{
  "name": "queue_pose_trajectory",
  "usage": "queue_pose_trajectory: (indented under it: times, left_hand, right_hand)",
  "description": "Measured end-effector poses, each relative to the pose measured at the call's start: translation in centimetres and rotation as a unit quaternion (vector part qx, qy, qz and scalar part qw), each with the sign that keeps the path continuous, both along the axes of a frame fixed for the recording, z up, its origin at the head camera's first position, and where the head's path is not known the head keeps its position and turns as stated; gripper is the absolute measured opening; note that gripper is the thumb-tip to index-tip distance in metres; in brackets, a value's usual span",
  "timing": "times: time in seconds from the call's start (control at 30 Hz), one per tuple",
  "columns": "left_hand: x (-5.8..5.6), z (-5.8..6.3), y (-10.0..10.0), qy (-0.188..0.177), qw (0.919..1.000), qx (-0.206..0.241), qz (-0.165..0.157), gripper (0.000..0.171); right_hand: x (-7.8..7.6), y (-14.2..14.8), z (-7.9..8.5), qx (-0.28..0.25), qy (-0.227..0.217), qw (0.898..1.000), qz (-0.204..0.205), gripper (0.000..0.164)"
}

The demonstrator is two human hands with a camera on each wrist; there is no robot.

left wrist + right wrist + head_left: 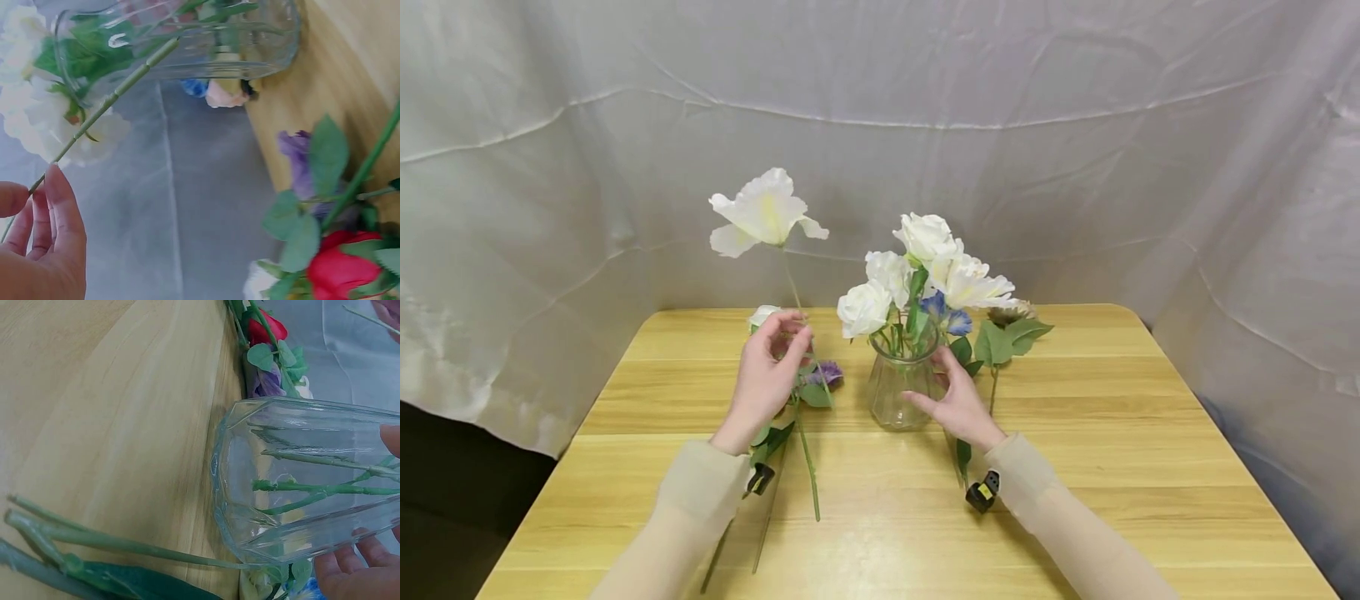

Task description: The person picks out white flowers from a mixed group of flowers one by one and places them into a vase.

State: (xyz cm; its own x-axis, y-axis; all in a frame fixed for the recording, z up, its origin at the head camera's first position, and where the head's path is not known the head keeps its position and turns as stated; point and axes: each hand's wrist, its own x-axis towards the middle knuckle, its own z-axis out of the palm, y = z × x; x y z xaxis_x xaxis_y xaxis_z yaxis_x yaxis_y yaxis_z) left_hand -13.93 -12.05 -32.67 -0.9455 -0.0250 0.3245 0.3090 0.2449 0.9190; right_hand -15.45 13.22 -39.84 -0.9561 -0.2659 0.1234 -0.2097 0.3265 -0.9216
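In front of me, a person's left hand (767,367) pinches the thin stem (110,100) of a white flower (767,208) between thumb and fingers, the bloom raised high and the stem's lower end beside the vase, apart from it in the head view. The right hand (958,408) curves around the right side of the clear glass vase (891,404), which stands upright on the wooden desk (1075,400). The pinch is slight and sits well up the stem, so the flower could swing or twist; its end might then knock the glass rim or snag the crowded leaves. If the right fingers loosened during such a push, the vase could tip, since its blooms make it look top-heavy. Counting: one desk, one vase, two hands, one held flower. The vase carries at least four white blooms (862,308); its stems overlap too much to count. Lying left are one red flower (344,265), at least one purple flower (827,372) and one small white head (763,314); lying right are one peach flower (226,92) and blue petals (957,322), one bloom or two, I cannot tell.
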Motion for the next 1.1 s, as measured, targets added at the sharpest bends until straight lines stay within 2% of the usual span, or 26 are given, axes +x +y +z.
queue_pose_trajectory:
  times: [0.03,0.13,0.23,0.3,0.4,0.57,0.83,1.1]
  left_hand:
    - [0.3,0.6,0.3,0.007,1.0000,0.004,0.001,0.022]
    - [0.4,1.1,0.9,0.031,0.9994,0.017,-0.001,0.023]
    - [-0.1,0.9,1.2,0.049,0.9984,0.029,-0.005,0.024]
    - [-0.4,0.7,1.4,0.068,0.9972,0.030,-0.007,0.025]
    - [-0.7,0.9,1.9,0.100,0.9946,0.028,-0.010,0.026]
    - [-0.9,2.0,2.9,0.147,0.9888,0.022,-0.012,0.026]
    - [-1.0,3.9,4.6,0.195,0.9803,0.026,-0.014,0.027]
    - [-1.3,5.2,6.6,0.267,0.9632,0.018,-0.024,0.025]
  right_hand:
    - [-0.2,0.1,-0.4,0.001,0.000,1.000,0.000,0.068]
    - [-0.9,0.3,-1.8,0.001,0.001,1.000,-0.003,0.071]
    - [-1.7,0.6,-3.2,0.002,0.001,1.000,-0.007,0.073]
    - [-1.9,0.7,-3.6,0.002,0.004,1.000,-0.008,0.073]
    - [-1.9,0.7,-3.7,0.003,0.010,1.000,-0.011,0.072]
    - [-1.8,0.6,-3.7,0.008,0.029,0.999,-0.011,0.073]
    - [-1.8,0.6,-3.7,0.012,0.028,0.999,-0.012,0.074]
    - [-1.9,0.6,-3.7,0.013,0.032,0.999,-0.010,0.071]
